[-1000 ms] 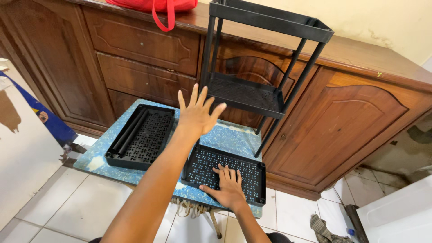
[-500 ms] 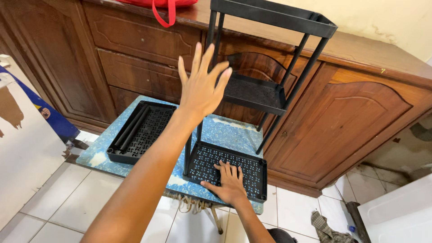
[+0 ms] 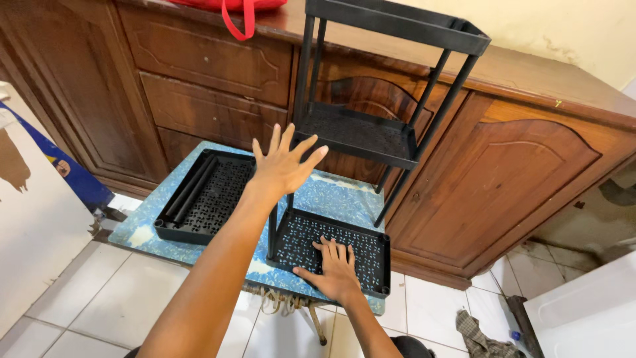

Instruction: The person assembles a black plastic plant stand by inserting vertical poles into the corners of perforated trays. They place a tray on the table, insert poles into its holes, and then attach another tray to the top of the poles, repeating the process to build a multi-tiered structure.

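Black shelf rack (image 3: 371, 136): right hand (image 3: 338, 268) flat on its bottom tray, left hand (image 3: 281, 169) spread open, empty.

Both forearms are bare from the bottom edge of the view up to the wrists, with no sleeve showing. The left hand (image 3: 283, 167) and the right hand (image 3: 336, 270) wear no glove, ring, watch or band. The fingernails are short and unpainted. Nothing else of the person's clothing can be made out clearly.
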